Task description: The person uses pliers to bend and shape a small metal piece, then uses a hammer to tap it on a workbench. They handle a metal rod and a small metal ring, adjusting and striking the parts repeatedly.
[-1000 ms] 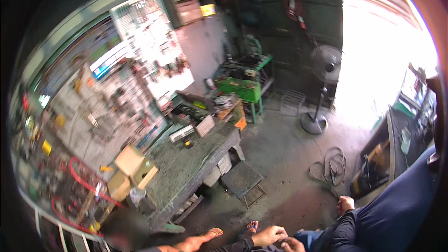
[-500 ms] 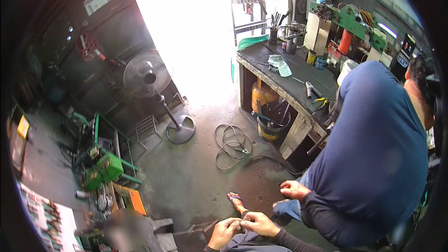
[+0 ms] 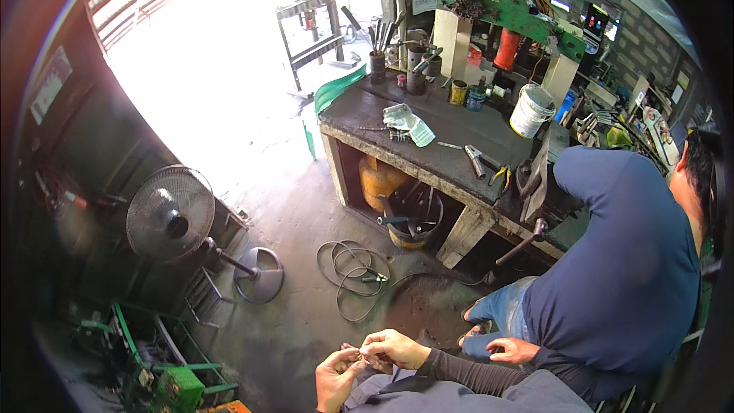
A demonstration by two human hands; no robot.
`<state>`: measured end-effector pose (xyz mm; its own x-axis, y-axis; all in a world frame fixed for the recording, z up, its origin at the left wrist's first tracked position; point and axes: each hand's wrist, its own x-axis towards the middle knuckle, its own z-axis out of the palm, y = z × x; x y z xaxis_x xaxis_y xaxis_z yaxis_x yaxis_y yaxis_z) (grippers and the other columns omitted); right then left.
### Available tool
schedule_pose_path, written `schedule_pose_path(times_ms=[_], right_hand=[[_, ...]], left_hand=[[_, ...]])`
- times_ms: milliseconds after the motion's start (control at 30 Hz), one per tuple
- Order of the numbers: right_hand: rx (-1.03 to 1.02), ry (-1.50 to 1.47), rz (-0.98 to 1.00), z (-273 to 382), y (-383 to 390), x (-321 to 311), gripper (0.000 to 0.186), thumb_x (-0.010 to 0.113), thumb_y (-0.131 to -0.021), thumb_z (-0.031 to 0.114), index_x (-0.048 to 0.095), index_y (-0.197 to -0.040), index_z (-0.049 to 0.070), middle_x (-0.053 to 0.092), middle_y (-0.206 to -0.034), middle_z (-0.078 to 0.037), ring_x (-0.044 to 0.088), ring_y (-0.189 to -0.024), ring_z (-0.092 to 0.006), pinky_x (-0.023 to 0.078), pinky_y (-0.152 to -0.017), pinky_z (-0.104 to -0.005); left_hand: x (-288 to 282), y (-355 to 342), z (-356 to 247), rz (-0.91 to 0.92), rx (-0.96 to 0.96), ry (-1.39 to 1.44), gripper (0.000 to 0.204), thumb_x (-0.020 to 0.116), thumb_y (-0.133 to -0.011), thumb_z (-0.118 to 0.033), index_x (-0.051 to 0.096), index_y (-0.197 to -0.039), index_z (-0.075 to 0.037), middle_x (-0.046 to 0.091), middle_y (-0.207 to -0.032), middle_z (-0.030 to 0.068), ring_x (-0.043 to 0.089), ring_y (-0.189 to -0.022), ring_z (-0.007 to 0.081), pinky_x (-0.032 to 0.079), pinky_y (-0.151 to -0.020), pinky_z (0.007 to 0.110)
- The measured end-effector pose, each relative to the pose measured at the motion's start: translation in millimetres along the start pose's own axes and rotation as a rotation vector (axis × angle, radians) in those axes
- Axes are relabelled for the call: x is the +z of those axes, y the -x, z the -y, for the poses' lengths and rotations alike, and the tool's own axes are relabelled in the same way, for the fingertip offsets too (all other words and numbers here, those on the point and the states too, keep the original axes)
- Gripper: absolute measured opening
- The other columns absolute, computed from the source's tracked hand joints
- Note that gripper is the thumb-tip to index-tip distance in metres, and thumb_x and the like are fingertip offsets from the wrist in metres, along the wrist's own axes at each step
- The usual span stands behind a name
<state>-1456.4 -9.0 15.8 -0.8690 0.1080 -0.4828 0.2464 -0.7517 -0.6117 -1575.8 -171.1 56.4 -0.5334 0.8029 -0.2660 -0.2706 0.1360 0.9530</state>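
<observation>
Low in the view, my left hand and my right hand meet above my lap, fingertips pinched together. Something tiny seems to sit between the fingers, too small and too covered to name. A dark sleeve covers my right forearm. Just right of my hands is the hand of another person in a dark blue shirt, who leans toward the workbench.
On the bench lie pliers, a metal clamp-like tool and a white bucket, near a vise. A coiled cable lies on the floor. Leftward stand a fan and a green metal frame.
My view has swung right, so the bench shows more fully and the fan sits farther left. The other person leans farther right, uncovering the vise. My hands remain together, fingers slightly rearranged.
</observation>
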Motion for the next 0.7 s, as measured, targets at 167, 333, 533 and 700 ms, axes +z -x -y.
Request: schedule_pose_path(times_ms=[167, 333, 533, 700], right_hand=[[-0.136, -0.223, -0.098, 28.4, -38.2, 6.9, 0.014, 0.07, -0.102, 0.014, 0.07, -0.097, 0.0, 0.067, -0.075, -0.006, 0.064, -0.063, -0.0139, 0.05, -0.057, -0.0276], [-0.239, -0.338, -0.239, 46.0, -55.9, 9.8, 0.014, 0.069, -0.102, 0.013, 0.069, -0.096, 0.0, 0.068, -0.075, -0.006, 0.066, -0.065, -0.0165, 0.053, -0.06, -0.0295], [-0.422, -0.31, -0.376, 62.3, -65.5, -9.3, 0.015, 0.067, -0.105, 0.015, 0.07, -0.101, 0.0, 0.069, -0.083, -0.004, 0.065, -0.067, -0.0143, 0.053, -0.063, -0.0295], [-0.671, 0.035, -0.965, 106.2, -42.2, -100.7, 0.019, 0.072, -0.104, 0.022, 0.07, -0.096, 0.004, 0.068, -0.078, 0.0, 0.062, -0.064, -0.0091, 0.05, -0.06, -0.0264]], left_hand=[[-34.4, -81.0, -4.1, 0.15, 0.035, -0.105, 0.022, 0.078, -0.095, 0.003, 0.073, -0.115, 0.008, 0.079, -0.097, 0.0093, 0.071, -0.081, 0.0095, 0.055, -0.071, 0.022], [-49.8, -147.5, -47.0, 0.404, 0.003, -0.388, 0.023, 0.08, -0.095, -0.005, 0.076, -0.115, 0.005, 0.079, -0.096, 0.0065, 0.069, -0.083, 0.0079, 0.055, -0.076, 0.024], [-19.4, -215.5, -66.5, 0.595, -0.039, -0.376, 0.022, 0.08, -0.096, -0.013, 0.078, -0.114, 0.0, 0.077, -0.087, 0.0055, 0.067, -0.076, 0.007, 0.055, -0.072, 0.024], [38.8, -276.8, -76.6, 0.667, -0.049, -0.471, 0.022, 0.078, -0.097, -0.013, 0.077, -0.114, 0.001, 0.074, -0.084, 0.0023, 0.063, -0.075, 0.0053, 0.052, -0.068, 0.024]])
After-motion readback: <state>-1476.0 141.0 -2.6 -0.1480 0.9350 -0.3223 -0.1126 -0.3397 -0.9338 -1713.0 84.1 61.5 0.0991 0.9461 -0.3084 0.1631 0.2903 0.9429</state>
